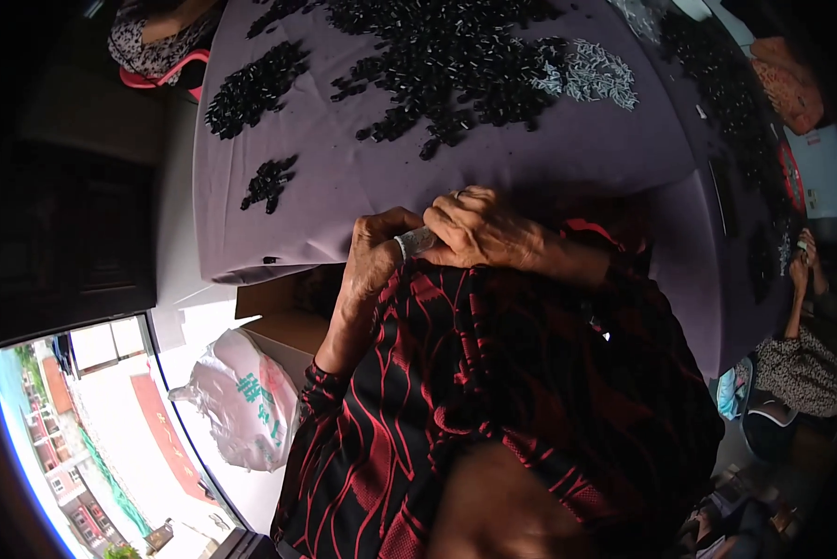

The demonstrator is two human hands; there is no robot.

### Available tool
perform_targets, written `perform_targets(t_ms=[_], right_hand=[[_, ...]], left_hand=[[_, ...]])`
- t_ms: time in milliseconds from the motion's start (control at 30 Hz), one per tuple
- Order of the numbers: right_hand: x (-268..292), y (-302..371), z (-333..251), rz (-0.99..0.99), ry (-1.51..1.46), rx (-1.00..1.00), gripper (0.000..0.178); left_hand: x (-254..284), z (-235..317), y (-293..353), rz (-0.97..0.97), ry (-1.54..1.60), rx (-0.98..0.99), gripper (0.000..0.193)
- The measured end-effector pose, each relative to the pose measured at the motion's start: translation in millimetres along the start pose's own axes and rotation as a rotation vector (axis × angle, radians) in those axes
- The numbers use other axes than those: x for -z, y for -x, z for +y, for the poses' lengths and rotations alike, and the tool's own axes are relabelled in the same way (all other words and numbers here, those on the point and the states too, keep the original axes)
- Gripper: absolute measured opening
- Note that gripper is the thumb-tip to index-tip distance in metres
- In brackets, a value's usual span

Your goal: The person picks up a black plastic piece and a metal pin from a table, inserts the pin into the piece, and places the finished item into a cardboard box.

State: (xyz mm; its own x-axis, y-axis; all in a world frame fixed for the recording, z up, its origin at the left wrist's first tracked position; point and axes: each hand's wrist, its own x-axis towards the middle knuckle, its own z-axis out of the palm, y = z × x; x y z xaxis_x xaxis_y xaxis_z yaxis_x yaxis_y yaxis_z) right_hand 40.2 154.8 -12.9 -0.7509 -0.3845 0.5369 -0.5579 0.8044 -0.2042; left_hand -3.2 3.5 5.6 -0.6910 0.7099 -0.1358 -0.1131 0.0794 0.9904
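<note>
At the near edge of the cloth-covered table, my left hand (372, 256) and my right hand (482, 228) meet in front of my body. Fingers of both are bent and pressed together. A white wrap (416, 243) goes round a digit between them, seemingly my left thumb. Whatever they pinch is hidden behind the fingers or too small to make out. Beyond them lies a wide heap of small black pieces (437, 56), with a smaller black pile (258, 88) to its left. A little black cluster (269, 184) is nearest my left hand. Thin whitish pieces (597, 76) border the heap's right side.
The purple-grey tablecloth (344, 177) hangs over the near edge. Below at left stand a cardboard box (283, 328) and a white plastic bag (246, 401). On the right, another person's hands (802, 264) work beside more black pieces (726, 84). Another person sits at the far left.
</note>
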Motion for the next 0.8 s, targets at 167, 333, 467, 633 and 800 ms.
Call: perform_targets(t_ms=[167, 333, 467, 633, 800], right_hand=[[-14, 10, 6, 0.081, -0.081, 0.004, 0.028], [-13, 14, 7, 0.065, -0.103, -0.005, 0.026], [-15, 17, 8, 0.076, -0.088, -0.013, 0.026], [22, 21, 28, 0.185, -0.235, -0.310, 0.019], [83, 51, 100, 0.373, 0.352, -0.646, 0.011]], left_hand=[[-3, -2, -4, -0.026, -0.331, -0.097, 0.015], [-7, 8, -9, -0.062, -0.287, 0.040, 0.016], [-7, 5, -14, -0.087, -0.313, 0.057, 0.016], [10, -1, -12, 0.147, -0.505, -0.152, 0.016], [67, 4, -25, 0.691, -0.956, -0.314, 0.014]])
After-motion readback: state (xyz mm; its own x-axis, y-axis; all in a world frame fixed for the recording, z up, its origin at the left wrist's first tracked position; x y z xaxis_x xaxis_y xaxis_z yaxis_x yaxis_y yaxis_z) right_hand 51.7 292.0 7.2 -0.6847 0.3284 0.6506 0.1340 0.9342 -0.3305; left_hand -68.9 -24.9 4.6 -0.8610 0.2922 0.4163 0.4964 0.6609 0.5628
